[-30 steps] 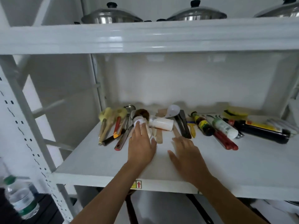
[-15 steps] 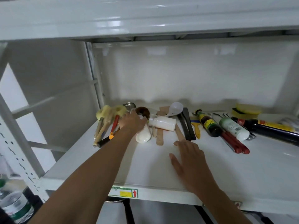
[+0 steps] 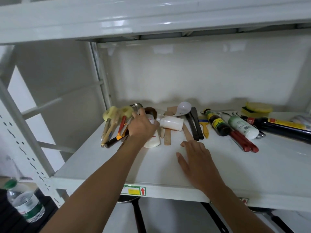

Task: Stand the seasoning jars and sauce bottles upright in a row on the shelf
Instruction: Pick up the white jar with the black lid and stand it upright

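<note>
Two hands reach onto the white shelf (image 3: 218,165). The left hand (image 3: 143,126) lies over a white jar (image 3: 152,140) that rests on its side, fingers curled down on its upper part; whether they fully clamp it cannot be told. The right hand (image 3: 196,157) rests flat and spread on the shelf, holding nothing, just in front of that jar. A second white jar (image 3: 170,122) lies sideways touching the first jar's far end. Right of it lie a dark bottle (image 3: 217,122), a green-capped bottle (image 3: 243,126) and a long black bottle (image 3: 279,127), all toppled. Left of the first jar sit wooden utensils (image 3: 111,121).
</note>
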Action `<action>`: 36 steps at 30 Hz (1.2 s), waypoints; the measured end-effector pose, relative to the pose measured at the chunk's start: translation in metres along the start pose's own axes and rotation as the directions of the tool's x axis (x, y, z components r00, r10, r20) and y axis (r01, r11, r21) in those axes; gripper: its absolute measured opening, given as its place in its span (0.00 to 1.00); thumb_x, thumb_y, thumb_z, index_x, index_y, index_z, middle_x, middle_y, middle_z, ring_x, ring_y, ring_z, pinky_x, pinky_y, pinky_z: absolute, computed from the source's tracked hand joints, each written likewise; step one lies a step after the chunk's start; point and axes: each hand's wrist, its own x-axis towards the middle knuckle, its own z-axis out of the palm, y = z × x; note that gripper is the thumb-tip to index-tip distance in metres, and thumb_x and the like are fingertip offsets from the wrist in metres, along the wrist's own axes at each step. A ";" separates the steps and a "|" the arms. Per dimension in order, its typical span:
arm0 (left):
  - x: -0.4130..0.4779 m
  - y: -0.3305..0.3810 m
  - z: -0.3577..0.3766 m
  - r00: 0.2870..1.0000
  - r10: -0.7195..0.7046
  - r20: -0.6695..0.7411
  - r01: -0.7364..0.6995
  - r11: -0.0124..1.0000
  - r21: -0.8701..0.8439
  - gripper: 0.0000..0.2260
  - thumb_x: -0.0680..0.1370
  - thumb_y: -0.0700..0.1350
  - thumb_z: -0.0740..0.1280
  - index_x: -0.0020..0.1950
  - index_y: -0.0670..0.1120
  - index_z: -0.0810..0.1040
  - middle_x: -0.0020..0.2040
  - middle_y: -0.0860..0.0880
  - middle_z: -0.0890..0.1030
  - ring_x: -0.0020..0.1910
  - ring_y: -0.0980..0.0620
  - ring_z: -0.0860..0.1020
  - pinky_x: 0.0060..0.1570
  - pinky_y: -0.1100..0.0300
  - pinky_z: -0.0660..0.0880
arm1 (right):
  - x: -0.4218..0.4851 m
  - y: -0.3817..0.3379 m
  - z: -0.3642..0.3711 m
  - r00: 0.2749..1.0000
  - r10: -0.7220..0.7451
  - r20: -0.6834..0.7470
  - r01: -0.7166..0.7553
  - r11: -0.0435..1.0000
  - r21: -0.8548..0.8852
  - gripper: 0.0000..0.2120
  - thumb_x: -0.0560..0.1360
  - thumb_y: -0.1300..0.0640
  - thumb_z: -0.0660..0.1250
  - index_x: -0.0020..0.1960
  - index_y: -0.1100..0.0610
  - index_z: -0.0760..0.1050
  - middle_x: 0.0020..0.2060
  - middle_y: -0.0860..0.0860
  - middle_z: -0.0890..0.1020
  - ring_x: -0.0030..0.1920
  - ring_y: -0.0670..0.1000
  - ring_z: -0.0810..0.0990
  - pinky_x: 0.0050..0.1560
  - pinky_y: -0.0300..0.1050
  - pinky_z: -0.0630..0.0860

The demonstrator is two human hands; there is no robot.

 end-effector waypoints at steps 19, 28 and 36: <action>-0.115 0.005 -0.043 0.952 0.244 -0.186 -0.286 0.926 -0.246 0.19 0.84 0.49 0.68 0.71 0.50 0.66 0.64 0.37 0.72 0.51 0.39 0.78 0.44 0.49 0.76 | -0.002 -0.010 -0.008 0.997 -0.051 0.054 0.053 0.998 -0.037 0.21 0.79 0.52 0.62 0.72 0.52 0.70 0.65 0.52 0.76 0.62 0.55 0.74 0.60 0.53 0.72; -0.092 -0.023 -0.083 0.907 0.408 0.106 -0.326 0.838 -0.438 0.16 0.82 0.55 0.63 0.67 0.50 0.76 0.59 0.43 0.80 0.54 0.41 0.80 0.57 0.44 0.79 | -0.003 -0.055 -0.013 0.978 0.129 0.165 -0.187 0.889 0.418 0.32 0.74 0.46 0.72 0.75 0.47 0.66 0.68 0.49 0.78 0.69 0.55 0.75 0.70 0.62 0.71; -0.098 -0.031 -0.065 0.889 0.453 -0.067 -0.380 0.647 -0.661 0.12 0.83 0.42 0.69 0.66 0.45 0.79 0.65 0.46 0.76 0.68 0.49 0.76 0.72 0.55 0.71 | 0.003 -0.055 -0.002 0.985 0.035 0.169 -0.130 0.794 0.594 0.35 0.69 0.35 0.76 0.72 0.40 0.68 0.64 0.41 0.81 0.63 0.46 0.81 0.66 0.57 0.78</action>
